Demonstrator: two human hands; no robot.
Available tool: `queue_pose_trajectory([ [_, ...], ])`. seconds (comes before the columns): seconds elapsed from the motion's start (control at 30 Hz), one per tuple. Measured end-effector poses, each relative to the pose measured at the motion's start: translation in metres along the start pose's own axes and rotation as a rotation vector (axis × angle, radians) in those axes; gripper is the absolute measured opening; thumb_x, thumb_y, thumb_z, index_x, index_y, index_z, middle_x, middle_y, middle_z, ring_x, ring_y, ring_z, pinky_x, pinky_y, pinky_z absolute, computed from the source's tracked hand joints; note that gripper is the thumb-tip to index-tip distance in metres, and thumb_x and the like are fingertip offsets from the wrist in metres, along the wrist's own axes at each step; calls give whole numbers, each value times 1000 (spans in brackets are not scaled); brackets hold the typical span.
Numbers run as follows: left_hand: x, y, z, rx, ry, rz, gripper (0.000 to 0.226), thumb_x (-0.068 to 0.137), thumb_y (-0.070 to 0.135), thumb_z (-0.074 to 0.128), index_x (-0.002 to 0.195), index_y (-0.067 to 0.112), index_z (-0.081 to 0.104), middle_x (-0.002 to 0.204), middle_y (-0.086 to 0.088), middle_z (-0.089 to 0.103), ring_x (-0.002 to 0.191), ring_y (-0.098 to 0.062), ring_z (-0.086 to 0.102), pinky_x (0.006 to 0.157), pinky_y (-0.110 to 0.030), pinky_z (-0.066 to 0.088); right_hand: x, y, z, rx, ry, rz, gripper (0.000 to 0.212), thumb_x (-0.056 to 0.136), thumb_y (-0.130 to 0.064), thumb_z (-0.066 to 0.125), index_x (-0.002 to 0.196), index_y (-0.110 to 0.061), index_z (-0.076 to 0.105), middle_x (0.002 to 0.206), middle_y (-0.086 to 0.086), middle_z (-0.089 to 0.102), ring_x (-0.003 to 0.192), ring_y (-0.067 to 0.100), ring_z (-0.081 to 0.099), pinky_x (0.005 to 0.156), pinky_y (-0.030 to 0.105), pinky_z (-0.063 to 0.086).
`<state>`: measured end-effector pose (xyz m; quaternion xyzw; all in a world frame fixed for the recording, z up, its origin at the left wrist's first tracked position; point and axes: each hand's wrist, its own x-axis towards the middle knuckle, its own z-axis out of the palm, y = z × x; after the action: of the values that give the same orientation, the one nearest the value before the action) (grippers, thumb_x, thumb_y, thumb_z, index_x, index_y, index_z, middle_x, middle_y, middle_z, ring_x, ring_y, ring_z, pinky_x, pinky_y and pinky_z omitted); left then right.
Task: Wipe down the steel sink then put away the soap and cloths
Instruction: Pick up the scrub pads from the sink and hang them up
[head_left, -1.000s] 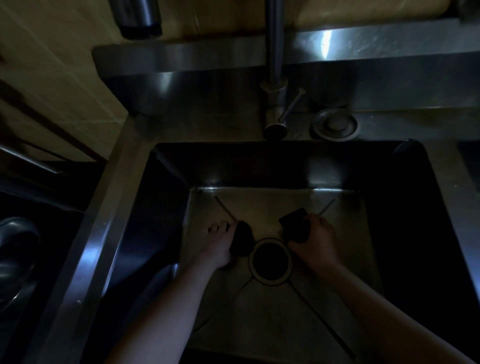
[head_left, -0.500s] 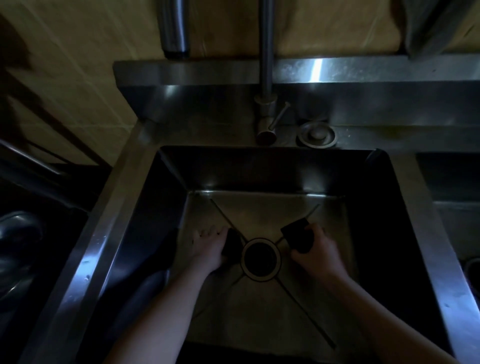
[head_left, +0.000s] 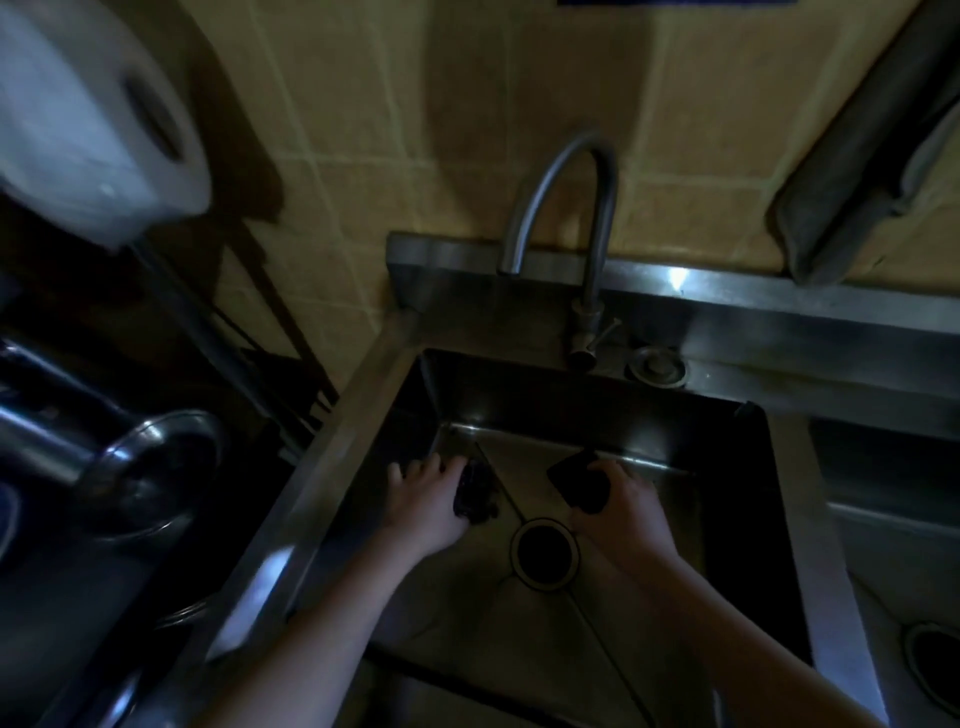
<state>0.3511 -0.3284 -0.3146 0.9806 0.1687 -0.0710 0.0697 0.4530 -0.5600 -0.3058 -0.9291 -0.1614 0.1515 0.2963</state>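
Observation:
Both my hands are down in the dim steel sink (head_left: 332, 467). My left hand (head_left: 426, 501) lies on the basin floor left of the round drain (head_left: 544, 553) and grips a dark crumpled cloth (head_left: 475, 493). On the other side of the drain, my right hand (head_left: 621, 514) grips a dark flat pad (head_left: 579, 480) whose corner points up and left. No soap can be made out in the gloom.
A curved steel tap (head_left: 566, 208) rises behind the basin, with a round steel cap (head_left: 655, 366) beside its base. A second basin (head_left: 893, 571) adjoins on the right. Dark metal pots (head_left: 150, 467) and a rack stand left; a white roll (head_left: 88, 130) hangs upper left.
The view has tilted up and swung left, showing the whole tap and the wall. Both hands have shifted toward the back of the basin, still holding cloth and pad.

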Motion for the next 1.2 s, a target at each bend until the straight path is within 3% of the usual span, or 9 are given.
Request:
queue_pose_trajectory([
  [0.23,-34,-20,-74,-37,65,-92,66,71,45,62,129,31,35,127,-3,48,120,-30,45,104,-54,21,-8,-63,-31,-97,27,-147,62,71,-42,71,128,-27,48,120,1,55,110,20,49,87,29,43],
  [0.47,-60,-41,-141,7,37,-197,66,71,48,58,132,32,36,129,-2,47,120,-29,44,103,-55,21,-14,-124,-49,-109,45,-283,62,71,-43,70,127,-26,51,122,1,56,111,22,49,90,34,47],
  [0.6,-78,-55,-173,45,109,-224,61,73,54,56,128,34,38,121,-2,51,111,-30,48,94,-47,25,-17,-159,-54,-127,68,-351,64,70,-42,72,128,-28,51,123,0,56,112,21,49,89,33,48],
  [0.77,-102,-78,-207,75,155,-288,69,71,53,59,133,33,36,126,-3,49,113,-29,47,98,-48,28,-23,-196,-56,-132,53,-430,60,74,-42,70,128,-31,49,123,0,54,111,21,48,89,36,50],
  [0.9,-125,-99,-230,81,178,-353,70,69,53,60,133,33,37,124,-3,50,113,-28,47,95,-45,26,-31,-227,-58,-83,6,-518,45,75,-42,68,117,-36,54,118,-4,52,110,20,49,89,35,49],
  [1.2,-191,-155,-265,60,235,-490,74,69,55,60,135,33,35,128,-3,48,117,-29,46,98,-46,25,-58,-306,-57,-112,-252,-662,54,79,-35,67,129,-29,51,132,-4,45,123,18,44,102,38,45],
])
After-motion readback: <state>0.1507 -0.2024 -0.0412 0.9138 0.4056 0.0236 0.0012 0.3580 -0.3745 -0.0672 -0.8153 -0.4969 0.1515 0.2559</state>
